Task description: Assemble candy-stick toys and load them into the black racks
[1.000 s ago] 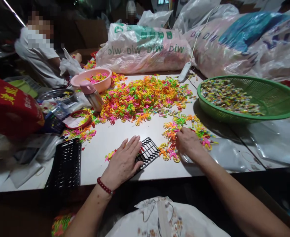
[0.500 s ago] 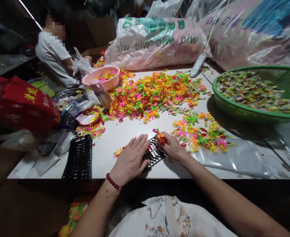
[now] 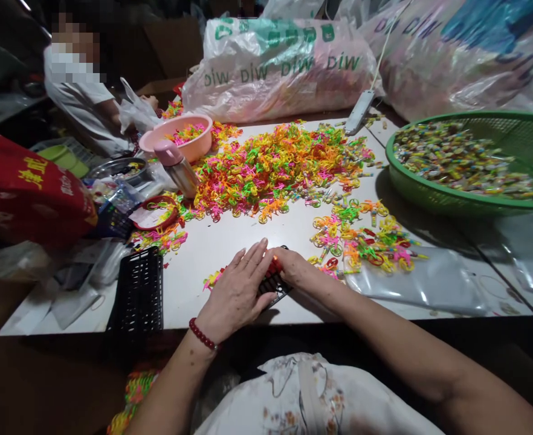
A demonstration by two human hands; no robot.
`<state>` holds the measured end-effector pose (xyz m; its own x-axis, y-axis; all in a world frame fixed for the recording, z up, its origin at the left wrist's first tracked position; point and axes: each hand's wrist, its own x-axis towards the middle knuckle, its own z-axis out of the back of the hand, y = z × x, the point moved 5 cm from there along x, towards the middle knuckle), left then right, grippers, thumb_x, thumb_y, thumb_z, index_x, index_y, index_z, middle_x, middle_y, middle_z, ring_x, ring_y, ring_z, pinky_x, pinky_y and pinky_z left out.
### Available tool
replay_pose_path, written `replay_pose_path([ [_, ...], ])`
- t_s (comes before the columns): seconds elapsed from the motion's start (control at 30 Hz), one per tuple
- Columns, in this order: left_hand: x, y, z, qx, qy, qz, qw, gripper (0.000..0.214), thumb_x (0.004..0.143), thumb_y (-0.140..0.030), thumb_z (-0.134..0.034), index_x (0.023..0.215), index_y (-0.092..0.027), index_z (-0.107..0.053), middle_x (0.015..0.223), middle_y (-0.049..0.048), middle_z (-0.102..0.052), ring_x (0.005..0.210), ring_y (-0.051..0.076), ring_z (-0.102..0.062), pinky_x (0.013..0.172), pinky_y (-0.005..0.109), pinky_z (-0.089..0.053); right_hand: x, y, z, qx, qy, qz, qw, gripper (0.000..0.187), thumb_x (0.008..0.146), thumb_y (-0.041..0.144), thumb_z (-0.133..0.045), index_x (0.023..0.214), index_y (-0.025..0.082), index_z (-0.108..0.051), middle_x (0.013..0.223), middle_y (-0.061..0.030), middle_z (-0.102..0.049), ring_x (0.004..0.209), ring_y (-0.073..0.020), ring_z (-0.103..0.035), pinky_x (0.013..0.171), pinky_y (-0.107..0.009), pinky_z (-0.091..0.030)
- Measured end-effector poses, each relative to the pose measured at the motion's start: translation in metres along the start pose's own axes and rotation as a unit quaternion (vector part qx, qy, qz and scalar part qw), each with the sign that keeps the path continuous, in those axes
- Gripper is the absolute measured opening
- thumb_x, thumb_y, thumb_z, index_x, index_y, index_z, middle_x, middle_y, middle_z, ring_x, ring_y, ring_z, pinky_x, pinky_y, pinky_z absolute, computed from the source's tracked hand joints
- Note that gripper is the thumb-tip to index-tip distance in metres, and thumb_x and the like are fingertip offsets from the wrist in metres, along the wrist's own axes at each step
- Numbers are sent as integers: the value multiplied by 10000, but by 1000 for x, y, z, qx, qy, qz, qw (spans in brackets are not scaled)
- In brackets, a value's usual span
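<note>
My left hand (image 3: pixel 243 283) lies flat with its fingers stretched out, over the left part of a small black plastic rack (image 3: pixel 281 293) with rows of slots. Against its fingertips my right hand (image 3: pixel 292 266) is closed in a pinch on a small red plastic toy bicycle (image 3: pixel 274 266), down at the rack; the fingers cover most of it. Some pink and yellow toy pieces (image 3: pixel 213 279) show beside my left hand. To the right of my hands several loose toy bicycles (image 3: pixel 375 244) lie partly on clear plastic bags (image 3: pixel 423 287).
A big heap of coloured toy bicycles (image 3: pixel 275 169) covers the table's middle. Around it stand a pink basin (image 3: pixel 205 138), a flask (image 3: pixel 176 168), a green basket (image 3: pixel 423 199) of small wrapped pieces, and a stack of black racks (image 3: pixel 137 290). A co-worker (image 3: pixel 80 99) is at the far left.
My right hand has moved left and down to the rack with the toy bicycle, up against my left hand. My left hand stays flat over the rack. The view has shifted slightly.
</note>
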<state>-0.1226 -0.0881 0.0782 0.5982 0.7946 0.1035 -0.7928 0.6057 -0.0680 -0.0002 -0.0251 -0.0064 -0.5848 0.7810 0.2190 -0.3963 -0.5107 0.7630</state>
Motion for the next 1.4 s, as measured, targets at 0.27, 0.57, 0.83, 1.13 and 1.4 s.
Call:
replay_pose_path([
  [0.27,13,-3,-4,35,-1,-13,999,653,914,-489,-462,1469,-184,-302,1576,83,-255,1464,267,-187,1193,482,-188,-18,8,40,-55,-10,-17,998,295,847,75,-494,1088,167,-637,1029,-85,-624,901,-168,-581,820,-290,-469],
  [0.57,11,-3,-5,27,-6,-18,999,616,920,-442,-467,1442,-144,-331,1574,120,-246,1463,248,-198,1200,461,-167,-96,6,109,-333,12,-82,939,121,836,132,-531,802,156,-645,840,-81,-559,741,-178,-528,667,-281,-406],
  [0.83,11,-3,-6,18,-23,-18,999,618,904,-428,-500,1426,-135,-349,1566,143,-254,1459,253,-212,1197,467,-184,-121,-14,90,-412,-1,-121,903,157,880,98,-477,812,162,-603,928,-118,-576,744,-195,-528,664,-296,-389],
  [1.13,10,-1,-5,0,2,-18,1000,679,892,-469,-505,1459,-152,-305,1585,122,-204,1464,247,-195,1197,446,-175,-62,14,75,-82,-79,-136,984,151,896,160,-410,948,183,-550,798,-46,-625,681,-165,-566,655,-267,-432],
  [1.4,10,-2,-2,-7,10,-24,1000,719,888,-461,-513,1489,-177,-240,1591,112,-182,1469,239,-177,1190,440,-190,-9,6,29,44,-57,-77,994,188,864,143,-443,980,172,-588,910,-52,-683,781,-164,-594,736,-262,-447],
])
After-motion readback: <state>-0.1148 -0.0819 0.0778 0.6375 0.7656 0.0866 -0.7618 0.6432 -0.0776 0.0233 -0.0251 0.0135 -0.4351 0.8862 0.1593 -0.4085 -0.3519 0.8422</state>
